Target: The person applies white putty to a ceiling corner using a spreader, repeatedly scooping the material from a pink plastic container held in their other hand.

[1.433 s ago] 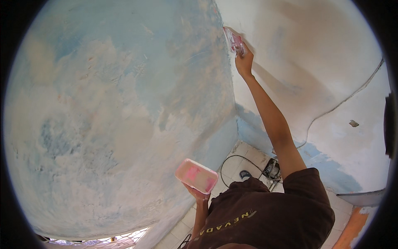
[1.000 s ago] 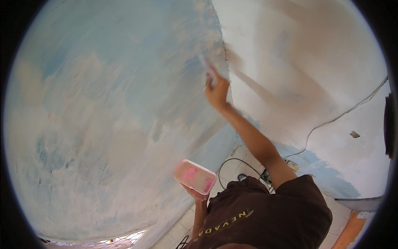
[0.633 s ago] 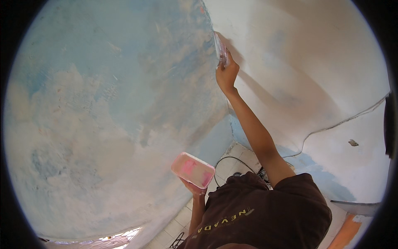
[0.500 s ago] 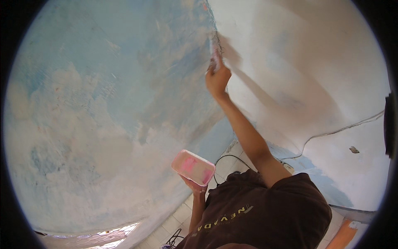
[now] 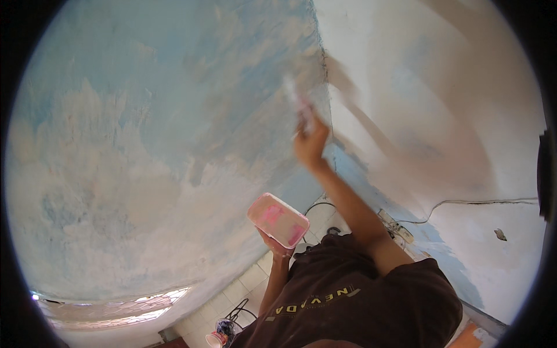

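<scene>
My left hand (image 5: 275, 242) supports a shallow rectangular tub (image 5: 255, 216) from beneath, its fingers partly hidden by it. White rim, pale inside, bright pink patches: the tub tilts toward me. Raised in front of the blue and beige patchy wall (image 5: 174, 104), my right hand (image 5: 313, 139) is closed round a slim hand tool (image 5: 301, 103) with a pinkish-white look. Motion smears this tool, so its exact kind and whether its tip touches the wall cannot be made out. It is close to the rough corner seam (image 5: 324, 58).
A whitish wall (image 5: 394, 116) meets the patchy one at right. A cable (image 5: 464, 202) crosses it to a socket box (image 5: 400, 227). Below lie floor tiles (image 5: 250, 278), with a cup (image 5: 216, 338) and black wires (image 5: 238, 313). A lattice opening (image 5: 133, 307) is at lower left.
My right hand with the slim tool has come down from the corner seam, and the tool now angles left. The tub sits slightly higher and further right in view; the view itself has shifted.
</scene>
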`<state>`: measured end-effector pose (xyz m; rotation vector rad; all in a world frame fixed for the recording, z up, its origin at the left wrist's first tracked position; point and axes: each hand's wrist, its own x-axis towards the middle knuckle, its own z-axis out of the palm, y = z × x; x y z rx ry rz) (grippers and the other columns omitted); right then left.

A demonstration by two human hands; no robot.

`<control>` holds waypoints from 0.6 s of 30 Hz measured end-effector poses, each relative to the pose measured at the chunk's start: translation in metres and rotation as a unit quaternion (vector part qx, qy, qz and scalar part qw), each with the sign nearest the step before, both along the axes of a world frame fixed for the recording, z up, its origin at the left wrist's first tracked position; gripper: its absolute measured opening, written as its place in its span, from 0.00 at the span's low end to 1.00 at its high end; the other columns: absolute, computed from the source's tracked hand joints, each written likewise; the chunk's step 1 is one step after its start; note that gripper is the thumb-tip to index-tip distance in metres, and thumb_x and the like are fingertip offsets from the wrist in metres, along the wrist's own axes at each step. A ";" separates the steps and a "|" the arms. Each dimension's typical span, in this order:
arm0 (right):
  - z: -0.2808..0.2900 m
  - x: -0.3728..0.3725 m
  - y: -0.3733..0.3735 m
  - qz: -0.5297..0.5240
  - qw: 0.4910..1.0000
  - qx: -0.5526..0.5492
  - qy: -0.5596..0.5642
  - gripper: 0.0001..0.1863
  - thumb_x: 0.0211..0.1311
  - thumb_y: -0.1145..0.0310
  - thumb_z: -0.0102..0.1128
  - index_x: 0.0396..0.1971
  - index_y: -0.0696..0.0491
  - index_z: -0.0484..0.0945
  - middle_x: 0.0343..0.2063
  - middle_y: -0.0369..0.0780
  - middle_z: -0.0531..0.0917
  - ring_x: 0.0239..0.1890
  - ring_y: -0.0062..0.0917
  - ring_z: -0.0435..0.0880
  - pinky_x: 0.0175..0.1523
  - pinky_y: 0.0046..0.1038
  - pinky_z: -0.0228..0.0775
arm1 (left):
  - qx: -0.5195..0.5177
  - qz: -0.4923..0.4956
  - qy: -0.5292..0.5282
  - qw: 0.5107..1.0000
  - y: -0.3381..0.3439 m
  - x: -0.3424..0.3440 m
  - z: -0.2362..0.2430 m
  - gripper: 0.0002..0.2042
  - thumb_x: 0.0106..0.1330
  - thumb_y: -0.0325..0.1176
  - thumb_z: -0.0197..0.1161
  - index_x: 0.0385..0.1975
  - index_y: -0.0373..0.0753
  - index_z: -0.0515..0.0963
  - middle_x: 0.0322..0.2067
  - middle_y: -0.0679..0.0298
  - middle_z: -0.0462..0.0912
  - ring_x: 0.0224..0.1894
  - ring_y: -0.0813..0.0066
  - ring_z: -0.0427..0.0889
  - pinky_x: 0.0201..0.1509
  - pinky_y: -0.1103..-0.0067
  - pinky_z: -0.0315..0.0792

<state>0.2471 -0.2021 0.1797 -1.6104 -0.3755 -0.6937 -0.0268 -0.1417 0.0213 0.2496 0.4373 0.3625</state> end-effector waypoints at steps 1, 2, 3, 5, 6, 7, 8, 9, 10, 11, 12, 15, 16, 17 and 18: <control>-0.005 0.031 -0.020 -0.056 0.998 -0.011 0.021 0.20 0.65 0.82 0.54 0.57 0.63 0.79 0.51 0.56 0.85 0.52 0.47 0.87 0.55 0.34 0.78 | -0.006 -0.002 0.005 1.000 -0.001 0.001 0.000 0.30 0.76 0.64 0.45 0.66 0.48 0.67 0.59 0.63 0.76 0.61 0.57 0.78 0.62 0.52 0.77; -0.008 0.056 -0.036 -0.087 0.996 -0.023 0.020 0.21 0.65 0.83 0.54 0.58 0.63 0.79 0.51 0.56 0.85 0.52 0.47 0.87 0.56 0.34 0.78 | -0.013 -0.003 0.012 1.000 0.001 0.001 -0.002 0.30 0.76 0.64 0.45 0.66 0.48 0.67 0.59 0.63 0.77 0.60 0.57 0.78 0.62 0.52 0.77; -0.009 0.073 -0.047 -0.118 0.992 -0.034 0.018 0.22 0.66 0.84 0.53 0.60 0.62 0.78 0.51 0.56 0.85 0.52 0.46 0.87 0.56 0.34 0.77 | -0.020 -0.004 0.017 1.000 0.000 0.001 -0.003 0.30 0.76 0.64 0.45 0.66 0.48 0.67 0.59 0.64 0.77 0.59 0.57 0.79 0.61 0.52 0.77; -0.011 0.090 -0.055 -0.099 0.995 -0.024 0.019 0.24 0.65 0.85 0.52 0.62 0.61 0.77 0.52 0.55 0.85 0.52 0.44 0.87 0.56 0.33 0.78 | 0.019 -0.002 0.022 1.000 -0.006 0.003 0.003 0.30 0.76 0.64 0.45 0.66 0.48 0.67 0.58 0.64 0.77 0.58 0.57 0.79 0.61 0.52 0.78; -0.007 0.091 -0.053 -0.085 0.996 -0.014 0.018 0.25 0.64 0.86 0.51 0.63 0.61 0.76 0.52 0.54 0.85 0.52 0.43 0.88 0.56 0.32 0.78 | 0.042 0.003 0.023 0.999 -0.007 0.003 0.007 0.30 0.76 0.64 0.45 0.66 0.48 0.67 0.58 0.64 0.77 0.58 0.57 0.80 0.61 0.52 0.78; -0.004 0.086 -0.052 -0.073 0.997 -0.006 0.024 0.27 0.64 0.86 0.50 0.63 0.60 0.76 0.53 0.53 0.85 0.52 0.41 0.88 0.56 0.32 0.78 | 0.032 0.001 0.019 0.999 -0.009 0.003 0.010 0.30 0.76 0.64 0.45 0.66 0.48 0.67 0.58 0.64 0.77 0.58 0.58 0.79 0.61 0.52 0.78; -0.003 0.078 -0.052 -0.061 0.998 0.002 0.029 0.28 0.63 0.87 0.50 0.64 0.59 0.75 0.53 0.53 0.85 0.52 0.40 0.88 0.56 0.31 0.78 | 0.022 -0.001 0.015 1.000 -0.011 0.002 0.012 0.30 0.76 0.64 0.45 0.66 0.48 0.67 0.58 0.64 0.77 0.58 0.58 0.79 0.61 0.52 0.78; 0.000 0.068 -0.050 -0.051 0.998 0.011 0.034 0.30 0.62 0.88 0.49 0.65 0.58 0.75 0.54 0.52 0.85 0.52 0.39 0.88 0.56 0.30 0.79 | 0.013 -0.006 0.010 1.000 -0.011 0.002 0.015 0.30 0.76 0.64 0.45 0.66 0.48 0.67 0.58 0.64 0.77 0.58 0.58 0.79 0.61 0.52 0.78; 0.000 0.059 -0.047 -0.044 0.999 0.017 0.018 0.30 0.62 0.88 0.49 0.66 0.56 0.75 0.54 0.51 0.84 0.52 0.38 0.88 0.55 0.30 0.79 | 0.014 -0.007 0.009 1.000 -0.012 0.002 0.018 0.30 0.76 0.64 0.45 0.66 0.48 0.67 0.58 0.64 0.77 0.59 0.58 0.79 0.61 0.52 0.77; -0.001 0.049 -0.043 -0.037 0.999 0.023 0.002 0.31 0.61 0.88 0.49 0.66 0.55 0.74 0.55 0.50 0.84 0.53 0.37 0.88 0.55 0.30 0.79 | 0.015 -0.008 0.008 1.000 -0.015 0.001 0.021 0.30 0.76 0.64 0.45 0.67 0.49 0.67 0.59 0.65 0.76 0.59 0.59 0.78 0.61 0.52 0.77; 0.000 0.039 -0.040 -0.034 0.999 0.029 -0.015 0.32 0.61 0.89 0.49 0.67 0.54 0.74 0.56 0.50 0.84 0.53 0.37 0.88 0.55 0.29 0.79 | 0.016 -0.012 0.006 1.000 -0.016 0.000 0.023 0.30 0.76 0.64 0.45 0.67 0.49 0.67 0.59 0.65 0.76 0.59 0.59 0.78 0.61 0.52 0.77; 0.003 0.003 -0.029 -0.010 0.997 0.036 -0.072 0.34 0.59 0.89 0.47 0.67 0.57 0.73 0.61 0.48 0.82 0.53 0.32 0.88 0.52 0.27 0.79 | 0.016 -0.025 -0.004 1.000 -0.016 -0.007 0.027 0.31 0.75 0.64 0.45 0.67 0.49 0.67 0.59 0.65 0.76 0.60 0.59 0.77 0.63 0.52 0.75; 0.009 -0.009 -0.028 -0.011 0.996 0.030 -0.079 0.35 0.57 0.89 0.48 0.67 0.56 0.74 0.61 0.48 0.81 0.53 0.34 0.88 0.53 0.28 0.80 | 0.024 -0.031 -0.012 0.999 -0.016 -0.007 0.029 0.31 0.76 0.64 0.44 0.67 0.49 0.67 0.59 0.65 0.76 0.61 0.59 0.77 0.63 0.52 0.75; 0.015 -0.022 -0.028 -0.013 0.996 0.024 -0.086 0.35 0.56 0.89 0.48 0.67 0.56 0.74 0.61 0.49 0.81 0.53 0.36 0.88 0.53 0.29 0.80 | 0.031 -0.038 -0.020 0.999 -0.017 -0.007 0.032 0.31 0.76 0.64 0.44 0.67 0.49 0.67 0.60 0.65 0.76 0.61 0.59 0.77 0.64 0.52 0.75; 0.020 -0.036 -0.027 -0.014 0.995 0.019 -0.093 0.36 0.55 0.89 0.49 0.67 0.55 0.74 0.61 0.49 0.81 0.54 0.37 0.88 0.53 0.29 0.80 | 0.040 -0.043 -0.028 0.998 -0.018 -0.007 0.034 0.31 0.76 0.64 0.44 0.67 0.49 0.66 0.60 0.65 0.76 0.61 0.59 0.76 0.64 0.52 0.74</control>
